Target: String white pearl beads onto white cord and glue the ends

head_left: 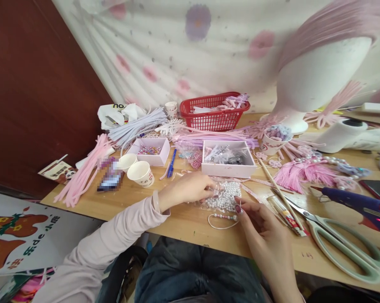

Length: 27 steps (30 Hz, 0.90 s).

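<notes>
A clear plastic bag of white pearl beads point(227, 197) lies near the table's front edge. My left hand point(192, 188) reaches in from the left, its fingers closed on the bag's left edge; the fingertips are partly hidden. To the right of the bag, my right hand point(264, 231) pinches the end of a white cord between thumb and index finger. On this beaded cord point(223, 216) sit several small pink and white beads, and its tail loops on the wood toward me.
Two paper cups point(141, 174) and a blue pen point(171, 163) stand or lie left. Behind are white boxes point(229, 169) of small parts and a red basket point(213, 120). Large scissors point(344, 244), a glue gun point(357, 202) and pink tassels point(295, 174) lie right.
</notes>
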Tool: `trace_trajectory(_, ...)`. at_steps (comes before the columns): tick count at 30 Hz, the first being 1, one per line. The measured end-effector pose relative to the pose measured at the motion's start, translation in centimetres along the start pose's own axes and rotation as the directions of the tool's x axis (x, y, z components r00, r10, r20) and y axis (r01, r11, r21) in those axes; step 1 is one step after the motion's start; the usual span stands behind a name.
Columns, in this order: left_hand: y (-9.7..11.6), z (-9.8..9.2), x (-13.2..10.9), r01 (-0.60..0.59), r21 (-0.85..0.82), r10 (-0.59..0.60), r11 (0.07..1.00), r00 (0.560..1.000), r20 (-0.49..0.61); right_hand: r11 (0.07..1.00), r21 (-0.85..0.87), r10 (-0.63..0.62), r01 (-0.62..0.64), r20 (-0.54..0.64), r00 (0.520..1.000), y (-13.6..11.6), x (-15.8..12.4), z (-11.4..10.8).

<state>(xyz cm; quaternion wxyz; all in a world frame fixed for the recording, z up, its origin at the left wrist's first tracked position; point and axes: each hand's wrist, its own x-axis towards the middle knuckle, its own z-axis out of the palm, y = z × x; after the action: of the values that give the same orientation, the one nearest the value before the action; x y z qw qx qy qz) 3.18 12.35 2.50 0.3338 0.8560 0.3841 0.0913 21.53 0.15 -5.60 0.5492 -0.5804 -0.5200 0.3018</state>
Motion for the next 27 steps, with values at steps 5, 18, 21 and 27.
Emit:
trace_trajectory(5,0.2,0.2,0.6,-0.003,0.101,0.005,0.995,1.0,-0.025,1.0,-0.021,0.007,-0.007,-0.001,1.0,-0.2,0.0,0.1)
trace_trajectory(18,-0.1,1.3,1.0,0.001,0.045,0.0,0.999,1.0,-0.017,1.0,-0.02,0.016,-0.016,0.006,1.0,-0.8,-0.1,0.2)
trace_trajectory(21,-0.3,1.5,0.7,0.002,0.026,0.0,1.0,0.998,-0.058,1.0,-0.009,0.016,-0.016,0.005,1.0,-0.8,-0.1,0.2)
trace_trajectory(27,-1.1,0.0,-0.4,0.013,-0.063,-0.022,0.998,0.989,-0.147,1.0,0.014,-0.006,0.006,-0.024,1.0,-1.0,-0.2,0.1)
